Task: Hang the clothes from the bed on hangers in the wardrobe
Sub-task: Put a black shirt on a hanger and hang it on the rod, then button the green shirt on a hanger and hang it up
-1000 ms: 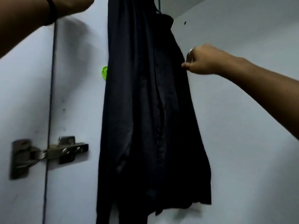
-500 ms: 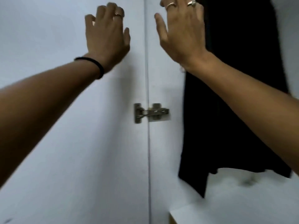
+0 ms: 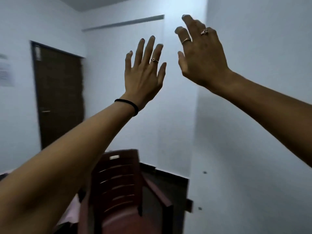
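- White wardrobe panel (image 3: 253, 115) fills the right edge of view; interior, hangers and clothes not visible here.
- Brown chair (image 3: 121, 186) at bottom centre, dark door (image 3: 59, 98) on left wall.
- Pale strip at far lower left (image 3: 6, 172), possibly the bed; cannot tell.
- Left hand (image 3: 143, 78) raised, fingers straight and spread, holding nothing.
- Right hand (image 3: 202, 59) raised, fingers loosely spread, empty.
- Judgement: between garments; amount remaining cannot be told.

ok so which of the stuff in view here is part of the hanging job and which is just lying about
Part of the job:
left hand, open, holding nothing
right hand, open, holding nothing
No clothes or hangers in view.

Just there:
brown chair
dark door
paper on wall
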A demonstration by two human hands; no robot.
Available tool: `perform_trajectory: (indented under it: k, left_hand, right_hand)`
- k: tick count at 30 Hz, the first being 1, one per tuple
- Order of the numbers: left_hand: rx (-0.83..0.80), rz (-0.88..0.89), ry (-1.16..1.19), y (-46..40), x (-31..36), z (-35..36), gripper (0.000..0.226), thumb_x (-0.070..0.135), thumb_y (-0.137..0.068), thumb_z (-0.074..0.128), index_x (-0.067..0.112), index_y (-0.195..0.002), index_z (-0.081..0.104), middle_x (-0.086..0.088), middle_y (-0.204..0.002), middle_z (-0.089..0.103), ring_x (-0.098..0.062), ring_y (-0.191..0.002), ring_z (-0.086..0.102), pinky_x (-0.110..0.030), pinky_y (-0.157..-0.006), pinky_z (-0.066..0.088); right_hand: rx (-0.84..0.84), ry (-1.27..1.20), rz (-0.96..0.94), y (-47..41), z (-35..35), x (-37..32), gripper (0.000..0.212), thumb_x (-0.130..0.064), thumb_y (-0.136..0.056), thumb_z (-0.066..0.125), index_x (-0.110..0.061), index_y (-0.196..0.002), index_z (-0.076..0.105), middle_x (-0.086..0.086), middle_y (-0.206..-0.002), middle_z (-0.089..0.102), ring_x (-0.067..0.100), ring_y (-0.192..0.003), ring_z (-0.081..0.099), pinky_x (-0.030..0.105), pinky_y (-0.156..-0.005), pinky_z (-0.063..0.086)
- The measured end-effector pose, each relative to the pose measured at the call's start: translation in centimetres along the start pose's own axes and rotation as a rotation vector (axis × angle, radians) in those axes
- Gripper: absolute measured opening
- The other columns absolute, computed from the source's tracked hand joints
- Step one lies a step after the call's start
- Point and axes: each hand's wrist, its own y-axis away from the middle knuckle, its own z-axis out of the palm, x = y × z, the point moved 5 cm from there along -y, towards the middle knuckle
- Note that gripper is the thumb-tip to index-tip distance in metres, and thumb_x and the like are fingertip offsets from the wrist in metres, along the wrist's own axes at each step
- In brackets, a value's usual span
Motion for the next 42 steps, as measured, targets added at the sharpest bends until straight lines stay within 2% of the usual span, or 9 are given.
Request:
perform_trajectory:
  k: [7,13,16,21,26,30,35,40,42]
  left_hand:
    - [-0.117,-0.085,-0.251,6.8,-23.8,-2.9,0.054,0.043,-0.100,0.027,0.021,-0.149,0.025,0.000,-0.160,0.014,-0.022,-0.148,0.011,-0.046,-0.115,0.017]
    - [-0.206,-0.163,-0.531,12.3,-40.8,-8.2,0.056,0.045,-0.099,0.021,0.023,-0.150,0.023,0.001,-0.160,0.016,-0.021,-0.147,0.013,-0.043,-0.114,0.017]
    - [-0.240,-0.179,-0.625,14.9,-46.1,-10.6,0.057,0.045,-0.099,0.020,0.024,-0.151,0.021,0.000,-0.160,0.017,-0.021,-0.147,0.016,-0.044,-0.113,0.019]
    - [-0.359,-0.270,-0.758,20.7,-55.1,-13.7,0.055,0.042,-0.102,0.027,0.028,-0.153,0.012,0.002,-0.161,0.011,-0.021,-0.148,0.012,-0.043,-0.114,0.017]
    - [-0.545,-0.296,-0.841,26.0,-63.5,-15.0,0.058,0.041,-0.102,0.030,0.028,-0.153,0.008,0.003,-0.161,0.011,-0.030,-0.146,0.014,-0.046,-0.110,0.023]
    - [-0.649,-0.278,-0.934,29.8,-70.9,-14.9,0.057,0.039,-0.101,0.034,0.026,-0.153,0.015,0.001,-0.159,0.021,-0.026,-0.143,0.024,-0.044,-0.108,0.028]
    - [-0.720,-0.416,-0.981,34.7,-79.6,-14.5,0.058,0.037,-0.100,0.038,0.022,-0.153,0.018,-0.001,-0.157,0.025,-0.024,-0.143,0.027,-0.042,-0.107,0.029]
    - [-0.895,-0.361,-1.010,41.5,-86.1,-16.3,0.061,0.033,-0.086,0.063,0.020,-0.142,0.043,-0.004,-0.142,0.050,-0.025,-0.125,0.051,-0.041,-0.092,0.046]
    - [-0.869,-0.482,-1.060,43.4,-89.5,-18.5,0.059,0.034,-0.090,0.057,0.020,-0.144,0.038,-0.004,-0.145,0.045,-0.026,-0.128,0.047,-0.043,-0.093,0.043]
  right_hand:
    - [0.009,-0.308,-0.014,-6.9,5.4,-21.8,0.052,-0.018,-0.089,0.052,0.000,-0.136,0.041,0.025,-0.148,0.033,0.041,-0.132,0.039,0.050,-0.102,0.037]
    - [0.169,-0.398,-0.329,-11.3,7.7,-40.5,0.040,-0.015,-0.083,0.050,-0.001,-0.121,0.053,0.027,-0.140,0.045,0.039,-0.120,0.052,0.044,-0.090,0.046]
    - [0.169,-0.452,-0.343,-13.4,8.6,-46.9,0.038,-0.015,-0.081,0.051,-0.004,-0.117,0.055,0.023,-0.139,0.048,0.035,-0.117,0.055,0.041,-0.085,0.048]
    - [0.013,-0.705,-0.289,-15.9,10.3,-58.2,0.047,-0.019,-0.082,0.060,-0.002,-0.124,0.051,0.023,-0.138,0.046,0.038,-0.113,0.055,0.045,-0.081,0.048]
    - [-0.072,-0.786,-0.410,-16.7,13.0,-70.0,0.043,-0.021,-0.088,0.052,-0.003,-0.128,0.048,0.018,-0.146,0.033,0.038,-0.117,0.051,0.042,-0.076,0.044]
    - [-0.126,-0.841,-0.483,-18.8,15.8,-78.2,0.044,-0.021,-0.091,0.048,-0.004,-0.131,0.044,0.016,-0.150,0.025,0.035,-0.121,0.047,0.041,-0.077,0.042]
    - [-0.288,-1.013,-0.503,-20.9,19.3,-88.4,0.047,-0.023,-0.094,0.045,-0.006,-0.137,0.037,0.013,-0.151,0.022,0.034,-0.122,0.044,0.043,-0.085,0.042]
    - [-0.481,-1.119,-0.582,-20.3,19.8,-100.0,0.049,-0.026,-0.095,0.048,-0.007,-0.139,0.034,0.013,-0.148,0.024,0.035,-0.122,0.044,0.045,-0.086,0.044]
    - [-0.492,-1.114,-0.623,-20.2,19.0,-104.2,0.049,-0.026,-0.095,0.048,-0.008,-0.139,0.034,0.012,-0.148,0.026,0.034,-0.122,0.044,0.044,-0.088,0.043]
